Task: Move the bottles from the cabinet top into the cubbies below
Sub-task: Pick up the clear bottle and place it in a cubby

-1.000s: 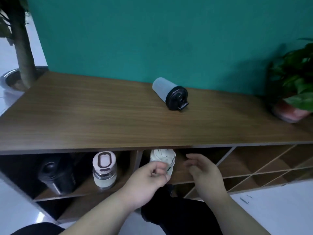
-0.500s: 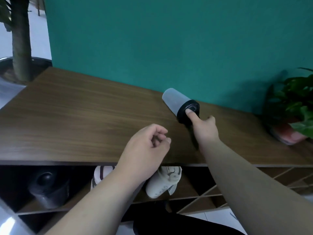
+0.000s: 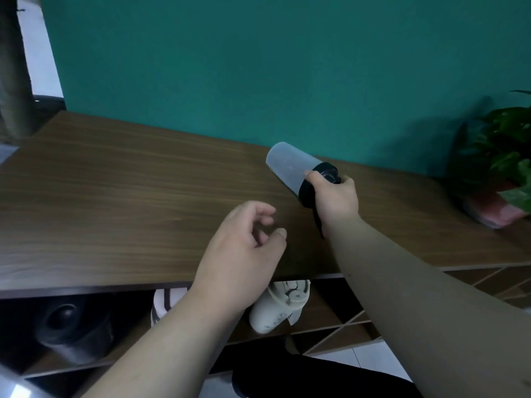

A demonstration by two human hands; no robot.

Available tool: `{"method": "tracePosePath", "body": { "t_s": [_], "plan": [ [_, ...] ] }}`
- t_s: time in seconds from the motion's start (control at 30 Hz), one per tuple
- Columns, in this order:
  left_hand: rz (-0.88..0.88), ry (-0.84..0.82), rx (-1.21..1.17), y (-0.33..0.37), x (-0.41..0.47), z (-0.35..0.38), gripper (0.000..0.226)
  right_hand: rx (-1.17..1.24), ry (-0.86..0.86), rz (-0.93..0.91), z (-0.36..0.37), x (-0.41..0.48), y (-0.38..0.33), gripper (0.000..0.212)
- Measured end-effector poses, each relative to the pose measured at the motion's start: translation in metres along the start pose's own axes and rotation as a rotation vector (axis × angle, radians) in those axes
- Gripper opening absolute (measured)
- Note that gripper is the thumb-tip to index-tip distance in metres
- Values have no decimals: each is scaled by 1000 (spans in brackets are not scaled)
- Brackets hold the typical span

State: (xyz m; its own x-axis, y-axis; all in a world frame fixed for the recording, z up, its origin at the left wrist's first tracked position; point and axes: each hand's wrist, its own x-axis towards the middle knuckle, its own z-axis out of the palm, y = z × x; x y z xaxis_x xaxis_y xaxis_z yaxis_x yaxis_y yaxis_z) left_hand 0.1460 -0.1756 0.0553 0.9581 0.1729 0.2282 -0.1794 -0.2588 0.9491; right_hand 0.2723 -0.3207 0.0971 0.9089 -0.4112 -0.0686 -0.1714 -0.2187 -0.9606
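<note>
A frosted bottle with a black lid (image 3: 290,168) lies tilted on the wooden cabinet top (image 3: 115,202) near the teal wall. My right hand (image 3: 334,198) grips it around the black lid end. My left hand (image 3: 244,254) hovers over the front edge of the cabinet top, fingers loosely curled and holding nothing. In the cubbies below lie a white bottle (image 3: 280,307), a second white bottle with a dark ring on its lid (image 3: 166,304), partly hidden behind my left arm, and a black bottle (image 3: 69,326) at the left.
A potted green plant (image 3: 502,168) stands at the right end of the cabinet top. A tree trunk in a pot (image 3: 14,67) is at the far left. Diagonal cubbies (image 3: 488,280) continue to the right under the top.
Both hands rose from the cubby with the white bottle to the cabinet top. My right hand reached the frosted bottle and closed around its lid end, lifting that end slightly.
</note>
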Motion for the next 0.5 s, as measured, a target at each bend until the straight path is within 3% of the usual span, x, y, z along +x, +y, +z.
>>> {"method": "tracePosePath", "body": {
  "t_s": [0.13, 0.23, 0.37, 0.5],
  "plan": [
    [30, 105, -31, 1, -8, 1, 40, 60, -174, 17, -43, -20, 11, 78],
    [38, 85, -63, -3, -15, 3, 55, 137, -334, 2, -93, -33, 20, 42],
    [30, -115, -209, 2, -39, 18, 75, 64, -600, -124, -167, -44, 31, 69],
    [3, -484, 100, 9, -68, 59, 82, -232, -722, -289, -219, -49, 33, 76]
  ]
}}
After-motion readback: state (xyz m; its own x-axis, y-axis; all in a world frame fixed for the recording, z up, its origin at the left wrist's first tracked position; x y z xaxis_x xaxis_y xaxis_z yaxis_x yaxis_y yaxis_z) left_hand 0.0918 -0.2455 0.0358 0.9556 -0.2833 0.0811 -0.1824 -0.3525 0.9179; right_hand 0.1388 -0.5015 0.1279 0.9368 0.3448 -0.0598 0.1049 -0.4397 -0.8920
